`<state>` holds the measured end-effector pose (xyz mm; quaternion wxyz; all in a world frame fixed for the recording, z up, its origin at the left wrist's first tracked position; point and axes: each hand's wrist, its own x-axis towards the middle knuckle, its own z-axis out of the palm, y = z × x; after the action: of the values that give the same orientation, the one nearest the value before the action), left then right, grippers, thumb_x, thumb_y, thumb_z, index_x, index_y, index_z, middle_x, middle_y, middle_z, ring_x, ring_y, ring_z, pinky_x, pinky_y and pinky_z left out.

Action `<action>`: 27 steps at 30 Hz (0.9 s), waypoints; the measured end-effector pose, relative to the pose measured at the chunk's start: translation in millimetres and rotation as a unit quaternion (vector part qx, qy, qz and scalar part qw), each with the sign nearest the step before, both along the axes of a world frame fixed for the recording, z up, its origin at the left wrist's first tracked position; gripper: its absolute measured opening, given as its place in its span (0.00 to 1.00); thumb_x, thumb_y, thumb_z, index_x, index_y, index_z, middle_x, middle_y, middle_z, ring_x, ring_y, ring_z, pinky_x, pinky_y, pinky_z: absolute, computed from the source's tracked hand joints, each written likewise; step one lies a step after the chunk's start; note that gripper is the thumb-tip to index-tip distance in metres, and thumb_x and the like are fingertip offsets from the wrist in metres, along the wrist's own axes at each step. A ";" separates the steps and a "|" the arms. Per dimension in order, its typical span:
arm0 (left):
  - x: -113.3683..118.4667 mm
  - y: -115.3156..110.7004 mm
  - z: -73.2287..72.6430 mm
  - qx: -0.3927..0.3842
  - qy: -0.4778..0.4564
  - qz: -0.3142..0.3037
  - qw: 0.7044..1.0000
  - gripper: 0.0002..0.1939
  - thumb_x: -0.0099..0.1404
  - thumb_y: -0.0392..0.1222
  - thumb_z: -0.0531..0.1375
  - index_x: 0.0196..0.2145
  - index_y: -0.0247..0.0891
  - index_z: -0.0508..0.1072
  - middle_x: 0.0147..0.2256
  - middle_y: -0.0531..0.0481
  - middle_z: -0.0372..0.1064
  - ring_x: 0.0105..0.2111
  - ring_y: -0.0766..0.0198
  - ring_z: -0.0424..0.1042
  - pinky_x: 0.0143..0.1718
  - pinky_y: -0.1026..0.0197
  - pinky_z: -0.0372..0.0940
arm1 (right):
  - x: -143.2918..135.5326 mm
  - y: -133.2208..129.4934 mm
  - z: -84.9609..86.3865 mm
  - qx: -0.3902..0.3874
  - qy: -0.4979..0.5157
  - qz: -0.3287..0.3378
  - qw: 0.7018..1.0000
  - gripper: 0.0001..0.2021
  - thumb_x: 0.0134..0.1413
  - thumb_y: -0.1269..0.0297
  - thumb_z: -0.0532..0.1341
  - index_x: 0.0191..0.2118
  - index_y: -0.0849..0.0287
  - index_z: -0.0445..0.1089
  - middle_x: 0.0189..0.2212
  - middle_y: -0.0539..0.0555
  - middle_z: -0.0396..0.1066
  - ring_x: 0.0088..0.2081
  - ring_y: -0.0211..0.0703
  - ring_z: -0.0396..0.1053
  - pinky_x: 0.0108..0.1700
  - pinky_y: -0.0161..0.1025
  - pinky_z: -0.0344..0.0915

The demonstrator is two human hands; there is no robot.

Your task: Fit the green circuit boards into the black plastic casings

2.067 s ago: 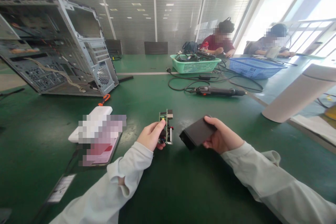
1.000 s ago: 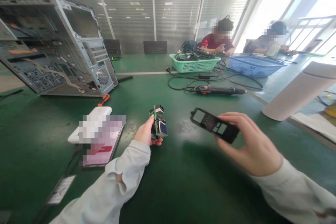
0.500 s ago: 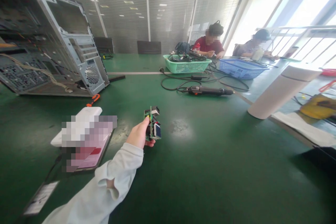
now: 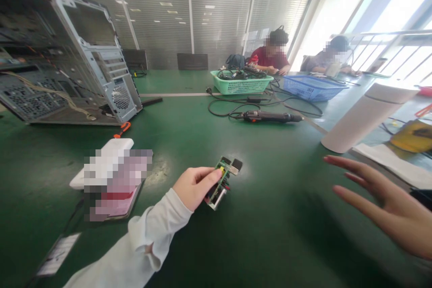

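Note:
A small green circuit board (image 4: 221, 180) with dark and silver parts and a yellow piece is pinched between the thumb and fingers of my left hand (image 4: 195, 185), over the middle of the green table (image 4: 263, 234). The board is tilted, and its lower left part is covered by my fingers. At the right edge of the view my right hand (image 4: 384, 202) is spread with nothing in it, near a pale cylindrical bottle (image 4: 367, 117).
An open computer case (image 4: 77, 67) stands at the back left. Before it lie an orange-handled tool (image 4: 122, 130), a white box (image 4: 116, 146) and a pink item. Farther back are a black electric screwdriver (image 4: 272, 117), a green basket (image 4: 241, 85), a blue basket (image 4: 312, 90) and two people.
My left hand has moved right and a little nearer with the circuit board, which has turned. My right hand has come into view from the right with its fingers apart.

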<state>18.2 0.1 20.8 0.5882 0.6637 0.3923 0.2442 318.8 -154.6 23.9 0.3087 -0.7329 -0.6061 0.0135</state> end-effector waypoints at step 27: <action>-3.8 18.6 -3.7 -0.100 -0.046 0.046 0.993 0.23 0.49 0.59 0.53 0.12 0.35 0.62 0.07 0.54 0.57 0.07 0.71 0.55 0.09 0.69 0.48 | -141.3 101.5 2.3 -0.453 0.733 0.278 0.425 0.27 0.54 0.59 0.33 0.42 0.70 0.62 0.23 0.58 0.65 0.25 0.41 0.68 0.29 0.32 0.63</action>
<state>14.4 18.7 17.2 0.6574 0.5706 0.4173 0.2612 177.5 -53.1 26.3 0.2399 -0.2729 -0.2287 0.9032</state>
